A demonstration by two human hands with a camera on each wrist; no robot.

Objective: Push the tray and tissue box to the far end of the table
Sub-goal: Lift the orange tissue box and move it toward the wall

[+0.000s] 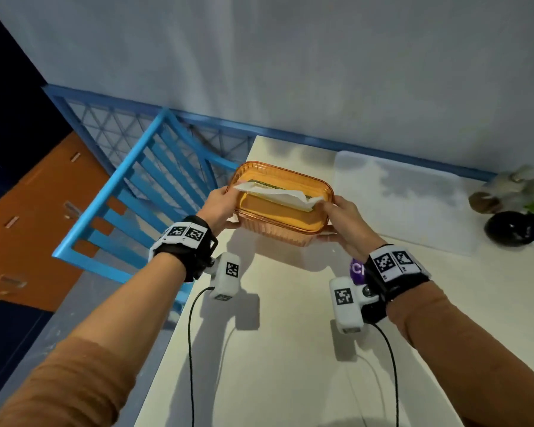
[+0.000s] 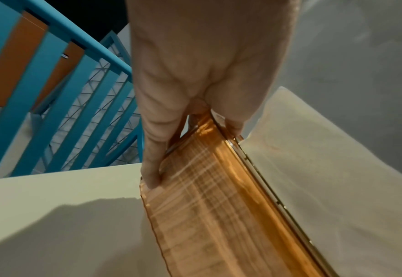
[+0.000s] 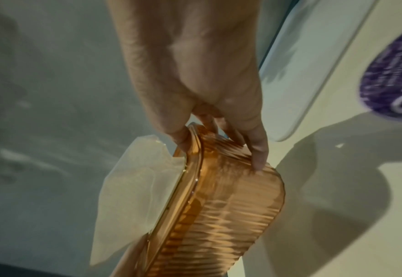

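An amber ribbed plastic tissue box (image 1: 282,208) with a white tissue (image 1: 278,195) sticking out of its top sits near the far left corner of the cream table (image 1: 290,349). My left hand (image 1: 221,206) grips its left end, thumb on the rim and fingers (image 2: 151,168) down the side wall (image 2: 207,206). My right hand (image 1: 341,220) grips the right end (image 3: 230,196), thumb on top by the tissue (image 3: 133,187), fingers (image 3: 258,155) on the ribbed side. A pale translucent tray (image 1: 404,198) lies flat to the right of the box, near the wall.
A blue chair (image 1: 130,204) stands off the table's left edge, with a blue railing behind it. A dark round vase (image 1: 509,228) and a plant (image 1: 518,186) stand at the far right. A purple object (image 1: 357,269) lies on the table under my right wrist.
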